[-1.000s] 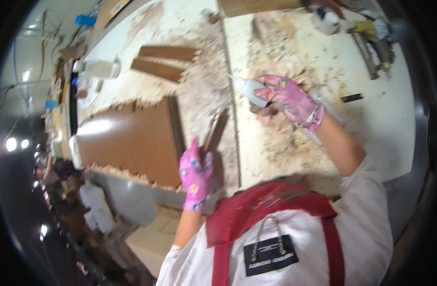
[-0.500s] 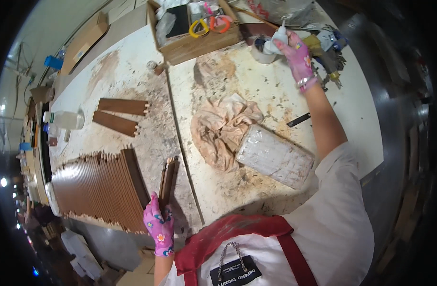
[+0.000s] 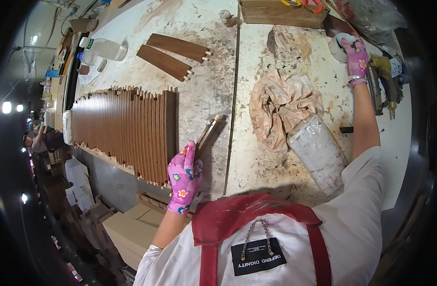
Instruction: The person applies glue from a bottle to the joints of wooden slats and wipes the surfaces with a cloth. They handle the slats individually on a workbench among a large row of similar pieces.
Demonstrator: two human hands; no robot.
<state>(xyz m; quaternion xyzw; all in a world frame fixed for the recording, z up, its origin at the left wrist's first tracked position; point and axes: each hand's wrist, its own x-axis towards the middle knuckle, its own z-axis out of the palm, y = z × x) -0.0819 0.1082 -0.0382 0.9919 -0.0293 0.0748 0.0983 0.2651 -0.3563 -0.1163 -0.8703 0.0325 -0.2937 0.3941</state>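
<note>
My left hand (image 3: pixel 184 178), in a pink flowered glove, is closed on a narrow brown wooden slat (image 3: pixel 208 138) with a pale dowel at its far end. Just left of that hand stands a long row of similar slats (image 3: pixel 125 128), packed side by side with dowels sticking out. At the far right my right hand (image 3: pixel 357 58), gloved alike, is curled over a white cup (image 3: pixel 336 49). Its fingers close round a white squeeze bottle (image 3: pixel 343 39) at the cup's mouth, mostly hidden by the hand and the cup.
Two slats (image 3: pixel 173 52) lie apart at the back left, near a clear bottle (image 3: pixel 104 49). A crumpled cloth (image 3: pixel 280 112) and a plastic-wrapped block (image 3: pixel 317 155) lie mid-table. A wooden box (image 3: pixel 280 13) stands behind; a power tool (image 3: pixel 387 78) lies beside my right forearm.
My view has shifted left, so the table appears further right and higher. The white bottle, held above the cup before, is now lower at its mouth. My left hand keeps hold of the slat.
</note>
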